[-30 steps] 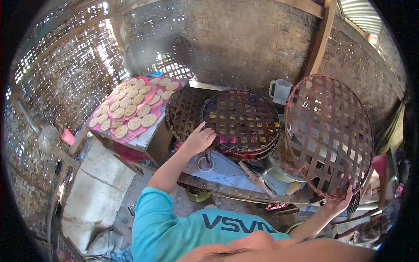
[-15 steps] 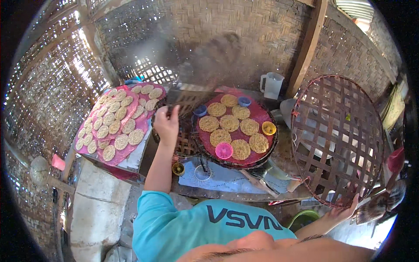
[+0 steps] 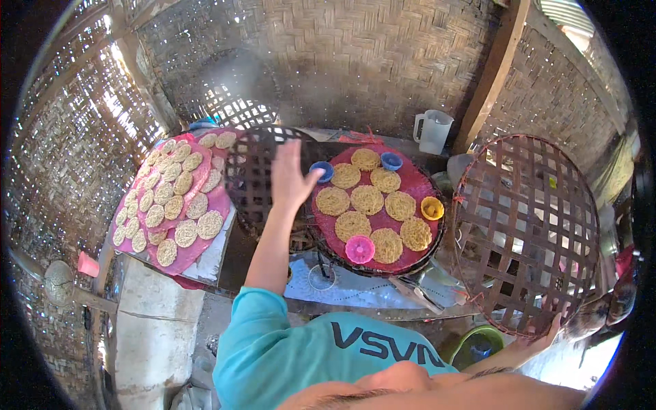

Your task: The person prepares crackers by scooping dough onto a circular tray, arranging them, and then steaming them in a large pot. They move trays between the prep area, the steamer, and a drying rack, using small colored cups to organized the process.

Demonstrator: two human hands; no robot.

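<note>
My left hand (image 3: pixel 292 179) is open, fingers stretched and thumb out, above a dark round open-weave bamboo tray (image 3: pixel 251 167); whether it touches the tray I cannot tell. Its thumb is near a blue plastic cup (image 3: pixel 321 171) at the left edge of a round tray lined with pink cloth (image 3: pixel 418 190). Flat round yellowish noodle-like cakes (image 3: pixel 367 199) lie on this cloth with another blue cup (image 3: pixel 391 161), a yellow cup (image 3: pixel 432 208) and a pink cup (image 3: pixel 359 249). Low on the right, my right hand (image 3: pixel 544 331) grips the rim of a large brown open-weave bamboo tray (image 3: pixel 529 225), tilted up.
Many pale round cakes (image 3: pixel 164 195) cover pink cloth on a stand at left. A clear pitcher (image 3: pixel 433 131) stands by the woven wall (image 3: pixel 328 61) and a wooden post (image 3: pixel 495 68). A green basin (image 3: pixel 476 345) is below the table, near my right arm.
The dark bamboo tray, blurred and raised behind the table before, now lies low to the left of the cloth-lined tray. My left hand has opened and shifted right. My right hand keeps its grip.
</note>
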